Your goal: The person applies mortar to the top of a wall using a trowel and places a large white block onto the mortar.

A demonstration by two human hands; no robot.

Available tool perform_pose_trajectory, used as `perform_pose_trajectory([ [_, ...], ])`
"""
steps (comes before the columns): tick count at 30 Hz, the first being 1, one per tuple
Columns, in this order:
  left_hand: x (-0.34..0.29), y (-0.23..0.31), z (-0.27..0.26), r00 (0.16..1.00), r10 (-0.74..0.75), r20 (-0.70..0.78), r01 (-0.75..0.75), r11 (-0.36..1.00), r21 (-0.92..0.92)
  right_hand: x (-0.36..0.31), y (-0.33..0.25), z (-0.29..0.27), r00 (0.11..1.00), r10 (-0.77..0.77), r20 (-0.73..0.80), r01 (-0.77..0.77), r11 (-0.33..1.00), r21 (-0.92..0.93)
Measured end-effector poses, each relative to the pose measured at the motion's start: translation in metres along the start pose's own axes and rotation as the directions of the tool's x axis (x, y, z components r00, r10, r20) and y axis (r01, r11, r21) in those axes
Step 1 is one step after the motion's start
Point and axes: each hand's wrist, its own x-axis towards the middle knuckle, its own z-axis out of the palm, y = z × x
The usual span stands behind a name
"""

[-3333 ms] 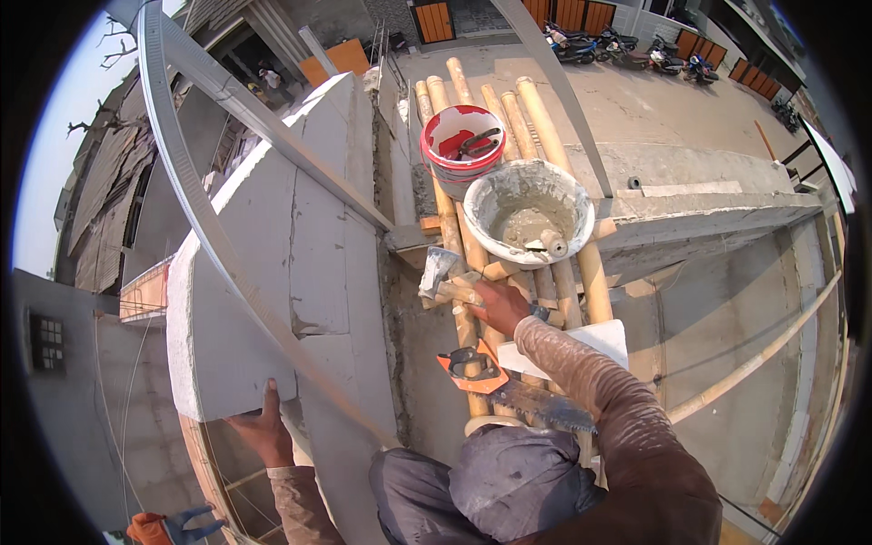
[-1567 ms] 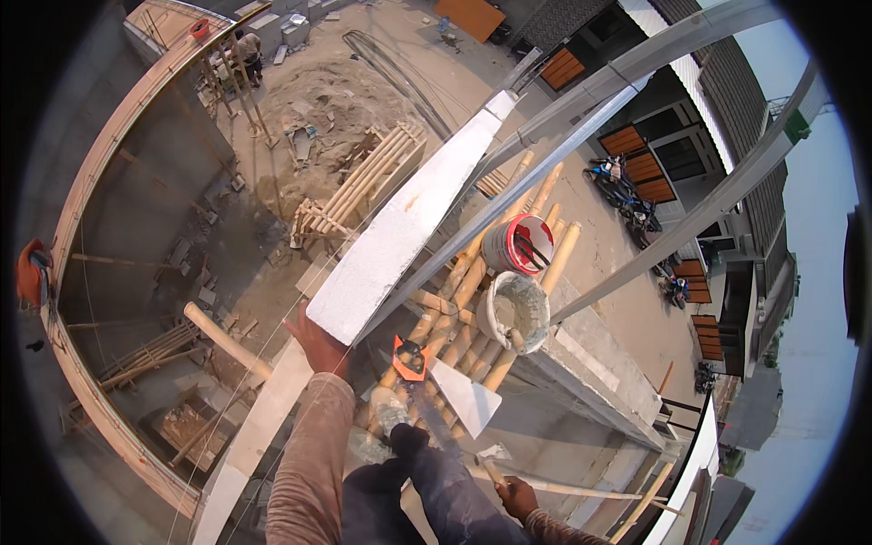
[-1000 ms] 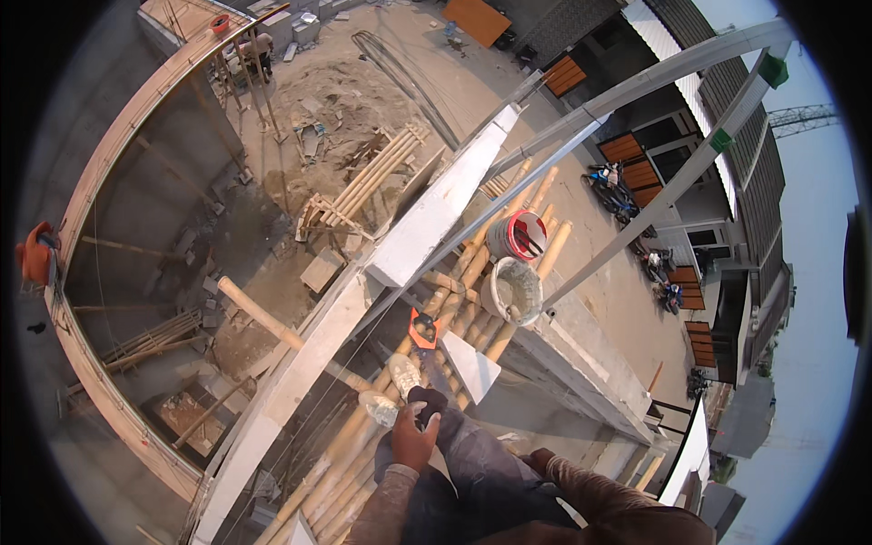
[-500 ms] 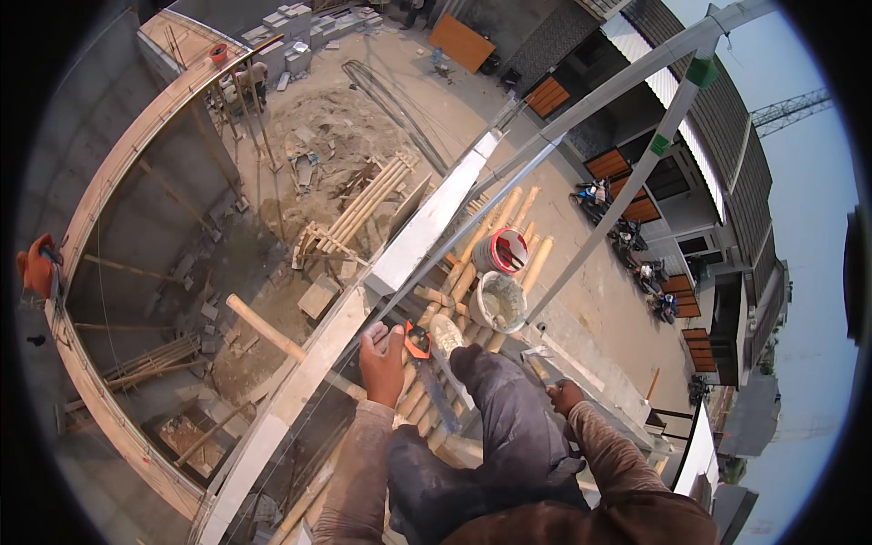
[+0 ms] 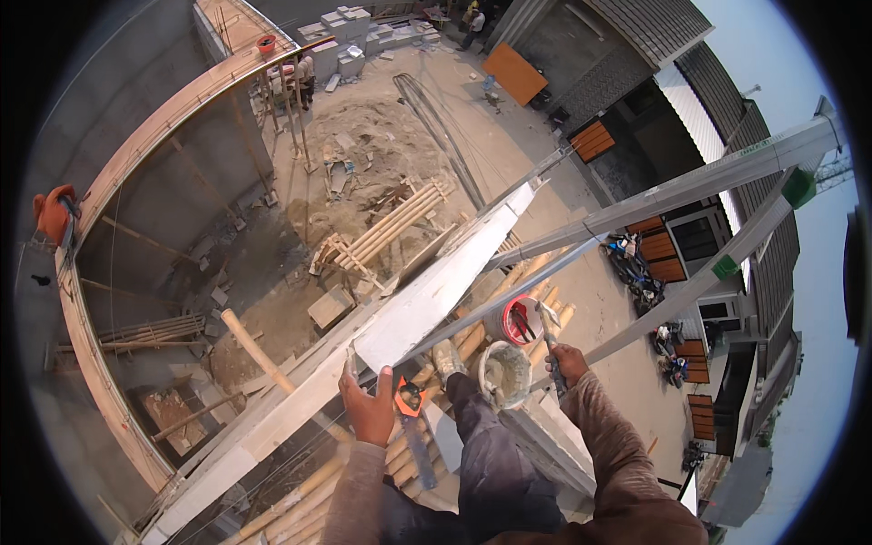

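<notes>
My left hand is raised at the near end of a long white block on top of the wall, thumb and fingers apart; whether it touches the block is unclear. My right hand is closed around a narrow hand tool with a pale upper end, its exact kind unclear. Left of that hand stands a whitish bucket containing grey mortar. Just beyond it, a red-rimmed bucket holds red-handled tools. A handsaw with an orange handle rests over the bamboo near my left hand.
Bamboo poles form the platform below me. A pale wall top runs diagonally on my left, with a drop beyond. Metal beams slant overhead on the right. Motorbikes stand below; an orange-clothed person is far left.
My right hand has risen and moved forward with the tool, to beside the mortar bucket. My left hand has shifted slightly left and down, against the block's end. The view has turned.
</notes>
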Motion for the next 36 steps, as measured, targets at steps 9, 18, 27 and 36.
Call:
perform_pose_trajectory([
  [9,0.020,0.008,0.038,0.991,-0.096,-0.097,0.108,0.986,0.125,0.168,-0.097,0.052,0.966,0.122,0.227,-0.159,0.975,0.154],
  [18,0.028,0.025,0.053,0.980,-0.172,-0.100,0.178,0.983,0.048,0.213,-0.114,0.038,0.907,0.183,0.378,-0.207,0.978,0.022],
  [27,0.035,0.037,0.044,0.975,-0.218,-0.036,0.221,0.969,0.106,0.243,-0.076,-0.011,0.845,-0.113,0.523,0.025,0.985,0.171],
  [36,0.052,-0.018,0.012,0.971,-0.163,0.175,0.123,0.968,0.220,0.275,-0.170,0.011,0.914,-0.310,0.261,0.400,0.800,-0.448],
])
